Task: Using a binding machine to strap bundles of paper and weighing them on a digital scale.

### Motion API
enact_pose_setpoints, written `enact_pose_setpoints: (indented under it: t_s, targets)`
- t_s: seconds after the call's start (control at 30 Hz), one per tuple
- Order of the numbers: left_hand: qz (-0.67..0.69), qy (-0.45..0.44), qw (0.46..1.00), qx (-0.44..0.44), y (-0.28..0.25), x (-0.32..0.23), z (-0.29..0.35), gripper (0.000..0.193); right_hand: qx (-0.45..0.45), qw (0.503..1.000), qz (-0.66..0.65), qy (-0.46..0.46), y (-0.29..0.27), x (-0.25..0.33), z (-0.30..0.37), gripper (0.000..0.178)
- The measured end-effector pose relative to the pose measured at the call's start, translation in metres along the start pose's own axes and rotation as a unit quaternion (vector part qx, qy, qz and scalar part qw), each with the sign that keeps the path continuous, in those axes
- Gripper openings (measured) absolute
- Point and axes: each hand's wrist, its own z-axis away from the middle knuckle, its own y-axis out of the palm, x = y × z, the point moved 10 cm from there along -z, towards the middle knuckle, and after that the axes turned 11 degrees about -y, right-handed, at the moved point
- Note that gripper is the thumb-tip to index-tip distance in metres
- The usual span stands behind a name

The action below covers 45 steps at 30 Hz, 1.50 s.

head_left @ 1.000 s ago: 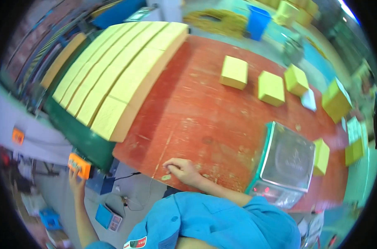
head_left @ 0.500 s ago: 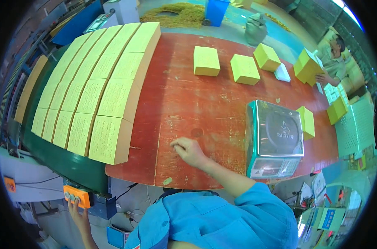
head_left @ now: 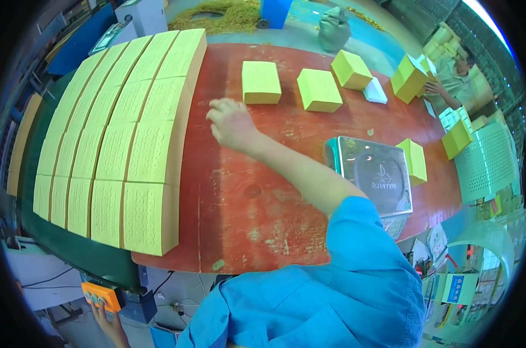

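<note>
My left hand (head_left: 110,325) reaches to an orange button box (head_left: 100,294) below the table's left corner, fingers stretched out with tips on its round buttons. My right hand (head_left: 233,123) is over the red table (head_left: 263,226), its fingers loosely curled and nothing visible in them. To its left, rows of thick yellow stacks (head_left: 150,148), apparently paper with an embossed pattern, stand packed together on a green belt surface (head_left: 109,255). The nearest single yellow stack (head_left: 261,81) sits beyond my right hand, apart from it.
A scale with a clear cover (head_left: 376,174) stands right of my forearm. More yellow stacks (head_left: 319,91) and a white stack (head_left: 375,91) lie at the far side. A co-worker (head_left: 457,84) holds a yellow stack (head_left: 409,78) at the far right.
My right hand has moved away from me and left across the table, arm now extended. My left hand stays on the button box. The packed stacks have shifted slightly nearer relative to the table.
</note>
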Motion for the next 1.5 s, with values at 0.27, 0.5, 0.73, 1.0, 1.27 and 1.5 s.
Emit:
enact_pose_setpoints:
  t_s: [0.27,0.5,0.73,1.0,1.27,1.5]
  targets:
    - [0.021,0.103,0.994,0.038,-0.036,-0.115,-0.004,0.045,0.087,0.940,0.298,0.142,-0.065,-0.212,0.017,0.037]
    - [0.281,-0.124,0.942,0.138,-0.015,0.018,-0.032,0.056,0.245,0.888,0.194,0.337,-0.086,-0.328,0.103,0.060]
    - [0.147,-0.081,0.976,0.141,-0.013,-0.014,-0.032,0.050,0.284,0.870,0.192,0.353,-0.102,-0.350,0.152,0.063]
    - [0.068,0.010,0.993,0.099,-0.034,-0.082,-0.022,0.046,0.355,0.779,0.271,0.441,-0.164,-0.368,0.191,0.063]
    - [0.210,-0.123,0.959,0.146,-0.023,-0.071,-0.022,0.056,0.275,0.944,0.067,0.171,0.015,-0.234,-0.026,0.041]
    - [0.066,-0.075,0.986,0.136,-0.028,-0.031,-0.014,0.052,0.251,0.932,0.167,0.204,0.020,-0.277,0.026,0.049]
